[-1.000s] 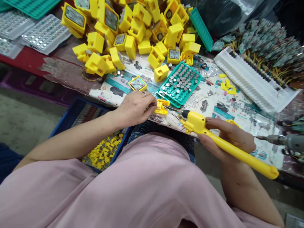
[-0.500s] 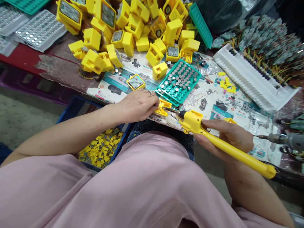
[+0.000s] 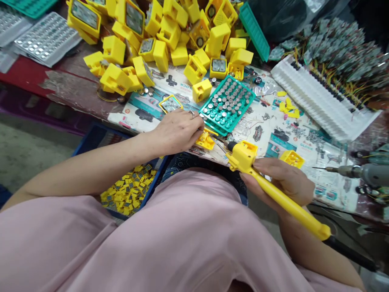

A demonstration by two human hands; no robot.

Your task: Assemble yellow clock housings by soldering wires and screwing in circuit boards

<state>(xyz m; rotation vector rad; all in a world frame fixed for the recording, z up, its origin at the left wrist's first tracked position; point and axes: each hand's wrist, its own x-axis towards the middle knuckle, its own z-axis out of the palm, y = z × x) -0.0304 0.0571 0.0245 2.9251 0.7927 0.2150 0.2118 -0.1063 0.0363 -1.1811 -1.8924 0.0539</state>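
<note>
With 12 o'clock pointing away from the wearer, the left forearm reaches in from 8 o'clock, and the left hand lies back up, fingers bent towards 3 o'clock. Its fingertips are tucked at the 10 o'clock edge of a small yellow part; I cannot tell whether that grip is pinching the part or only resting against it. The part sits at 4 o'clock from the left hand's knuckles, by the near edge of the bench.

The right forearm rises from 5 o'clock. The right hand has its grip closed round the handle of a yellow soldering gun, thumb and fingers on opposite sides. The handle slants back to 4 o'clock, while the metal tip points to 10 o'clock, right at the part's 3 o'clock side; contact is too small to make out.

A green tray of silver discs lies just beside the part at 1 o'clock. An open yellow box is near the right hand, at 1 o'clock.
</note>
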